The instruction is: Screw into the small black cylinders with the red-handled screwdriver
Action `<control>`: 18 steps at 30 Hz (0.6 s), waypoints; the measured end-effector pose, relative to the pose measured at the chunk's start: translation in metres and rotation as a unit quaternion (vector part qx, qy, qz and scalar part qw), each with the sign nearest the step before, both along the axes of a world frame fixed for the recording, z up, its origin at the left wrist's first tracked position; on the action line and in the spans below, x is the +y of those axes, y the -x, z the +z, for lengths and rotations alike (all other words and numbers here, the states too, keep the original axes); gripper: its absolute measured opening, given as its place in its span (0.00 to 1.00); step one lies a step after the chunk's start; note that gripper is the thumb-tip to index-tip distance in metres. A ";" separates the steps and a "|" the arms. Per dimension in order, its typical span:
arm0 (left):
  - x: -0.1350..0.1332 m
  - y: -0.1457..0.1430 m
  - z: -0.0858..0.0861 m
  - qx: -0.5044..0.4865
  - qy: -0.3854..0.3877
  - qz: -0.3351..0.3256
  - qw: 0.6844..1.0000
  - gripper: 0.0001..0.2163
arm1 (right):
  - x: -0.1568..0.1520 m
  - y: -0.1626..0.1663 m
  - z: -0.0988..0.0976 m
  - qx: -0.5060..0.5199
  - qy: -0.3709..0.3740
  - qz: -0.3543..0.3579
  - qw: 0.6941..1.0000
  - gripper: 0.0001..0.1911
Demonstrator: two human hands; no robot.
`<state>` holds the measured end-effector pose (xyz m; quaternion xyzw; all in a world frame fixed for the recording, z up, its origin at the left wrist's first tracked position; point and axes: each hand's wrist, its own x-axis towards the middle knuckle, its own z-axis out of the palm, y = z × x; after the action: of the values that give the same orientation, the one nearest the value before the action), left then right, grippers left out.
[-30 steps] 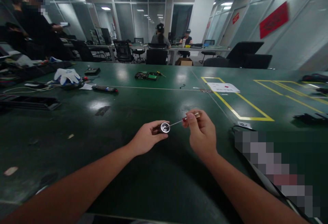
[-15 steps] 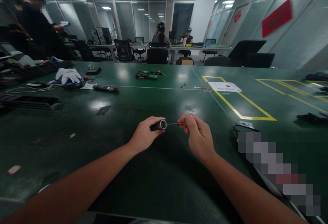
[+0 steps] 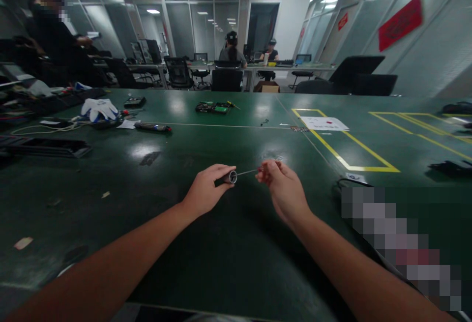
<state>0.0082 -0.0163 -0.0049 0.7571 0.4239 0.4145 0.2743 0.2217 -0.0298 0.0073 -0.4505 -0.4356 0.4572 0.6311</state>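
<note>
My left hand (image 3: 204, 189) is closed around a dark cylindrical tube (image 3: 231, 178), thumb below and fingers on top. The tube's open end has a silver rim and faces me and to the right. In my right hand (image 3: 285, 187) is a thin screwdriver (image 3: 247, 172), its small red handle mostly hidden by the pinching fingers. Its metal shaft points left and slopes slightly down to the tube's open end. Whether the tip touches anything inside cannot be made out. Both hands are above the green table (image 3: 206, 263).
A pixelated pale object (image 3: 394, 243) lies at right, beside a black cable. Farther back are a screwdriver set case (image 3: 214, 108), white gloves (image 3: 99, 109), a dark cylindrical tool (image 3: 153, 127), a black tray (image 3: 47, 147) and a paper sheet (image 3: 324, 123). Several people are beyond the table.
The screwdriver now slants, its handle end higher than its tip, where it was nearly level. My right hand has risen slightly. The tube has shifted slightly left and up in my left hand.
</note>
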 end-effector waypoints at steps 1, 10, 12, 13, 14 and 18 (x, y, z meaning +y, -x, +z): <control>0.001 0.001 0.001 0.011 -0.008 -0.002 1.000 0.21 | 0.004 -0.003 -0.001 0.053 0.042 0.030 0.997 0.13; 0.005 0.005 0.000 0.054 0.029 0.009 0.998 0.20 | 0.011 -0.005 -0.009 -0.032 -0.036 -0.032 0.998 0.15; 0.004 0.004 0.001 0.058 0.032 0.003 0.998 0.19 | 0.006 -0.004 -0.005 -0.090 -0.061 -0.031 0.994 0.15; 0.004 0.004 0.001 0.059 0.033 0.002 0.998 0.19 | 0.004 -0.004 -0.003 -0.120 -0.074 -0.030 0.990 0.15; 0.003 0.004 0.001 0.061 0.034 0.000 0.998 0.19 | 0.001 -0.003 0.000 -0.154 -0.086 -0.029 0.984 0.14; 0.002 0.003 0.000 0.072 0.046 -0.005 0.996 0.20 | -0.008 -0.003 0.009 -0.266 -0.118 -0.032 0.956 0.13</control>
<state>0.0056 -0.0141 -0.0045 0.7738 0.4577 0.3376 0.2791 0.2247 -0.0376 0.0160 -0.4920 -0.6239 0.2460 0.5551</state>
